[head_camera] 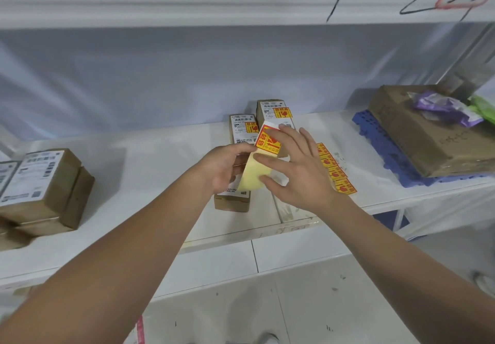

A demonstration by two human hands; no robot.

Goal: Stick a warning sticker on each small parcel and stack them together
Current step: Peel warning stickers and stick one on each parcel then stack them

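- The left hand holds a curled yellow backing strip over the middle of the bench; its fingers are closed around the strip's left edge.
- The right hand has its fingers spread, with the tips on the strip, next to a red and yellow sticker at the strip's upper end.
- Under the hands lies a brown parcel with a white label, partly hidden.
- Behind the hands, near the back edge, two parcels lie side by side, each with a sticker on it.
- A sticker sheet lies flat on the bench, just right of the right hand.
- A parcel stack stands at the left end.
- A big carton rests on a blue pallet at the right end.
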